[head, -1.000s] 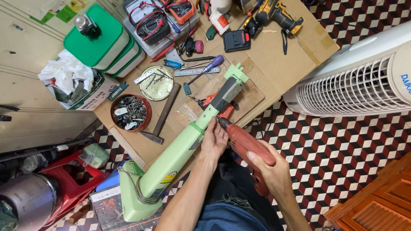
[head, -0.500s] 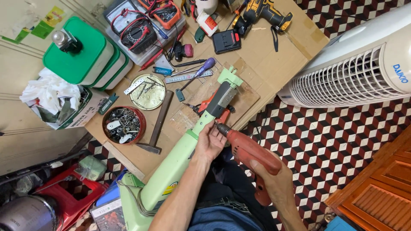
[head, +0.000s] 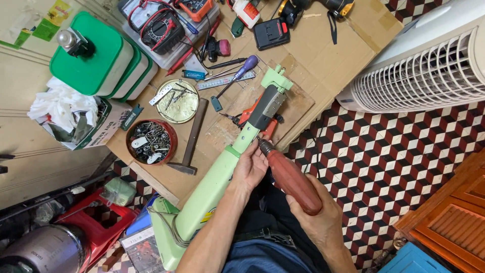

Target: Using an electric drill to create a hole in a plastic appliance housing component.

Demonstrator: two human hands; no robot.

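Head view: green tool (head: pixel 212 189), a long pale-green body, lies diagonally across the board (head: pixel 323 55) edge and the person's lap, its grey-and-green head end (head: pixel 270 98) up on the board, its wide base (head: pixel 166 237) down low near the floor. Left hand (head: pixel 250 169) is wrapped round the shaft just below a darker green band, fingers closed on it. Right hand (head: pixel 316 220) is closed on the red handle of a screwdriver (head: pixel 290 179); its metal tip sits against the tool's side right by the left fingertips. Can't tell if the tip is seated in a screw.

Under the head end: red pliers (head: pixel 252 119), partly hidden. Just left of the shaft, a hammer (head: pixel 189 139) lies on the board, head toward the near edge. Beside that, a red tin (head: pixel 150 141) of mixed screws and a round gold lid (head: pixel 177 101) with small metal parts. Purple screwdriver (head: pixel 237 73) and a steel rule (head: pixel 225 81) lie above. Further back: meters in a clear tray (head: pixel 161 28), black battery (head: pixel 271 33), green-lidded boxes (head: pixel 96 55). White fan (head: pixel 424 65) lies right of the board, on the checked floor (head: pixel 384 162). Red stool (head: pixel 96 222) bottom left.
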